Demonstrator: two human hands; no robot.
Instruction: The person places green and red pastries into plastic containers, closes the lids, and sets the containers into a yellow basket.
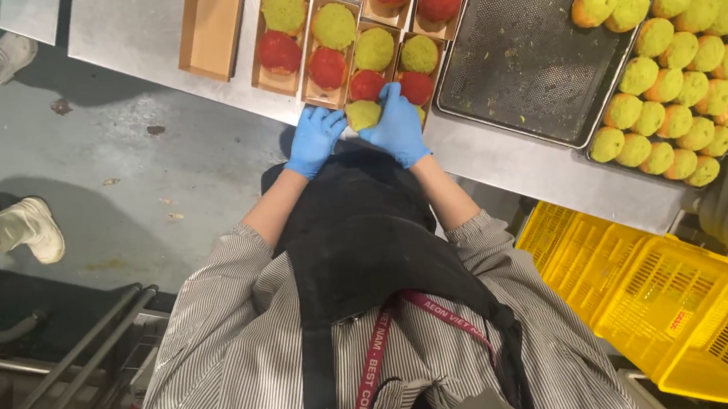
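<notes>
Head view: round green bun [363,114], crumb-coated.

The person is wearing bright blue disposable gloves on the left hand [315,139] and the right hand [396,127]. A grey-and-white pinstriped shirt [221,363] with its sleeves pushed up is showing under a black apron [358,239], and a dark red lanyard [377,368] with white lettering is hanging at the chest.
</notes>
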